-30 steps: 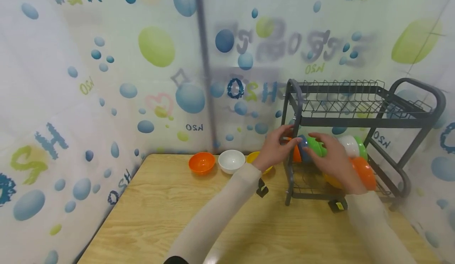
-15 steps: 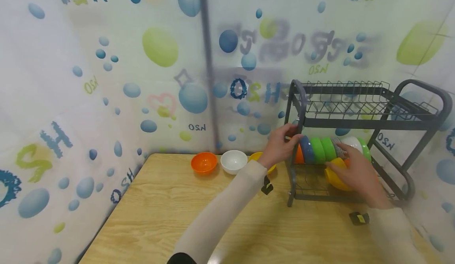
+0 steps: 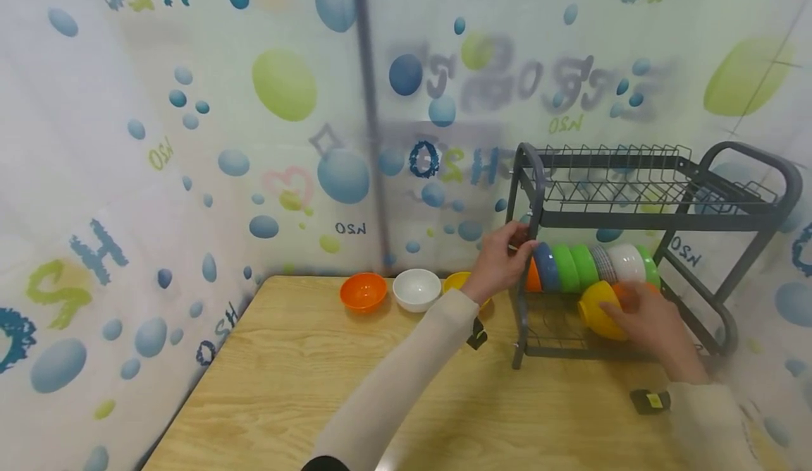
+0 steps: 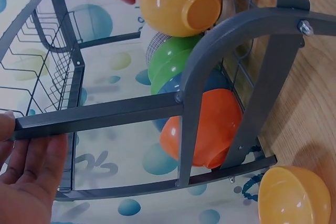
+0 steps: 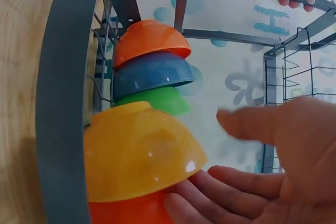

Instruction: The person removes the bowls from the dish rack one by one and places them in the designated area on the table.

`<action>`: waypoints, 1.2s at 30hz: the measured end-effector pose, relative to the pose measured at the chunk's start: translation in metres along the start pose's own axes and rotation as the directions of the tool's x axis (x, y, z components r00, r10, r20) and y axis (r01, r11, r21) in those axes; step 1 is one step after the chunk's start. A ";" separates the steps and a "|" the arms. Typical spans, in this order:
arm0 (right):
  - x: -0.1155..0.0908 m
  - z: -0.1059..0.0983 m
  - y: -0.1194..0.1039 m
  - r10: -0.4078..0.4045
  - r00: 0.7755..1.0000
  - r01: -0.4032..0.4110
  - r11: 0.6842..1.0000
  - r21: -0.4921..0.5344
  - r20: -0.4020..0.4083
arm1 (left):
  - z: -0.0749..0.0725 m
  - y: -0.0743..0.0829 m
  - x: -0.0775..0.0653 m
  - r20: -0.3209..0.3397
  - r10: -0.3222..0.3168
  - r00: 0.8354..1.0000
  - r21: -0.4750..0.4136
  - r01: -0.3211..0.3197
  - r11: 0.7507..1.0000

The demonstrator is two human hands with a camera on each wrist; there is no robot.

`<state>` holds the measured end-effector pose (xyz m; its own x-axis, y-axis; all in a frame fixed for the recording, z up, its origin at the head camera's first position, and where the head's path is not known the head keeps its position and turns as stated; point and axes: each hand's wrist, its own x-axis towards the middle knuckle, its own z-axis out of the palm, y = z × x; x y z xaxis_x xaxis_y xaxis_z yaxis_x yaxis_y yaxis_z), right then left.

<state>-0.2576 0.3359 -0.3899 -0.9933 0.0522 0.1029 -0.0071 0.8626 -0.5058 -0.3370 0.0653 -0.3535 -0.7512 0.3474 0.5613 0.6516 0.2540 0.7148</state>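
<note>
In the head view my left hand grips the left side of a dark grey two-tier dish rack. The left wrist view shows its thumb and fingers on opposite sides of a bar. My right hand is at the front of the lower tier, fingers at a yellow bowl and an orange bowl; its thumb stands apart from them. Behind lies a row of bowls on their sides: an orange bowl, a blue bowl, green bowls, a patterned one and a white one.
On the wooden table, left of the rack, stand an orange bowl, a white bowl and a yellow bowl, partly behind my left wrist. A patterned curtain hangs behind. The rack's wire upper tier overhangs the bowls.
My right hand has moved from the blue and green bowls, right and down to the front yellow and orange bowls. My left hand stays at the rack's side.
</note>
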 end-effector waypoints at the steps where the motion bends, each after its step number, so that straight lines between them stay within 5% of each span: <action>1: 0.000 0.000 0.002 0.001 1.000 -0.001 1.000 0.003 0.004 | 0.000 0.000 0.000 -0.002 0.003 1.000 0.008 -0.003 1.000; 26: 0.004 0.011 0.029 0.126 0.991 -0.129 0.990 0.063 0.038 | 0.000 -0.002 -0.001 0.025 -0.005 1.000 0.048 0.004 0.999; 36: 0.005 0.012 0.023 0.185 0.978 -0.203 0.942 0.267 0.092 | -0.001 -0.001 0.000 0.028 -0.003 1.000 0.043 0.002 0.999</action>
<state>-0.2639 0.3500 -0.4115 -0.9838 0.1644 -0.0715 0.1643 0.6679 -0.7259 -0.3378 0.0639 -0.3540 -0.7502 0.3716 0.5470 0.6539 0.2934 0.6974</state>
